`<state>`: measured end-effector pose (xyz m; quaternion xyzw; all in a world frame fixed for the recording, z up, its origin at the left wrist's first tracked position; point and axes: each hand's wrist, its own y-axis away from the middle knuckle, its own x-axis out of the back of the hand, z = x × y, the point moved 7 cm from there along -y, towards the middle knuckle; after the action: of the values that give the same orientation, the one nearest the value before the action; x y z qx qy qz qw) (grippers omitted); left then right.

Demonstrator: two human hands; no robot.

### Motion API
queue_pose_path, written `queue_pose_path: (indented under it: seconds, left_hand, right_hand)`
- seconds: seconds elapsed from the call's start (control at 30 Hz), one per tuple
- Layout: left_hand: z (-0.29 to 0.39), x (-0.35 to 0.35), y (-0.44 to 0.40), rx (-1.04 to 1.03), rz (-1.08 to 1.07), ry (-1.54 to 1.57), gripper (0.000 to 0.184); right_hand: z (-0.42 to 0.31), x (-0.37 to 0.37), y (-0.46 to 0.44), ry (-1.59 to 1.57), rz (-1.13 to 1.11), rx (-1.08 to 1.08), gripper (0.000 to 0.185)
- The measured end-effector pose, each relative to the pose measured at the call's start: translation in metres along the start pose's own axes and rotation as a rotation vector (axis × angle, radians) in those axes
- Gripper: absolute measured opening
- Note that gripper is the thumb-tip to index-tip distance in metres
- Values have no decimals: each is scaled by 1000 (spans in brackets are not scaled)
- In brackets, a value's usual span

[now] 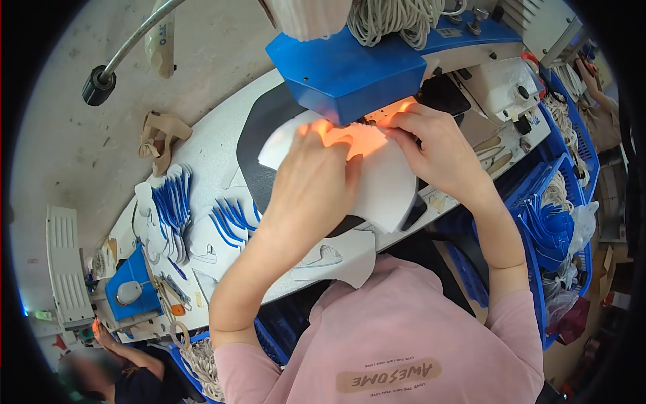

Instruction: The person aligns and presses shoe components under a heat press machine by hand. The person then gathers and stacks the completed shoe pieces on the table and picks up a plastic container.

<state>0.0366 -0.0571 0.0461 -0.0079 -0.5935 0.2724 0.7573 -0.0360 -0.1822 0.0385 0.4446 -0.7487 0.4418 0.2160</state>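
Under the head of a blue machine (346, 71), a white curved sheet (385, 192) lies on a dark plate (254, 145), lit orange near the machine. My left hand (315, 175) rests on the sheet with its fingers bent and pressed down on it, the fingertips glowing in the light. My right hand (437, 145) pinches at the sheet's upper right edge, close to the machine's working point. What lies right between those fingertips is too small to make out.
Blue-edged white pieces (173, 205) are stacked left on the white table, with a beige sandal (161, 140) beyond. Blue baskets (555, 232) hold cords and blue pieces at right. Another person (134, 377) sits at lower left. A metal arm (138, 40) hangs upper left.
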Motion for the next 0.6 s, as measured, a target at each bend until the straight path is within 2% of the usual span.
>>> queue_pose_path:
  seconds: [0.07,0.2,0.3,0.33,0.47,0.57,0.6]
  left_hand:
    - [1,3,-2,-48,19,-71,21]
    - [-8,-5,-7,-12,-68,-125,20]
    - [-11,-4,-10,-138,101,-125,25]
    - [-16,-7,-11,-141,99,-124,25]
    - [-39,-7,-20,-151,74,-97,27]
    - [-54,-5,-33,-99,-105,59,27]
    - [-59,-5,-36,-101,-105,62,27]
  right_hand:
    - [0,0,2,-4,24,16,13]
    - [-4,-11,5,-118,40,30,13]
    - [-9,-22,9,-67,37,131,14]
    - [-10,-23,9,-66,39,128,14]
    - [-17,-32,10,99,-11,175,15]
    - [-20,-33,10,141,14,205,17]
    - [-20,-32,10,144,13,203,17]
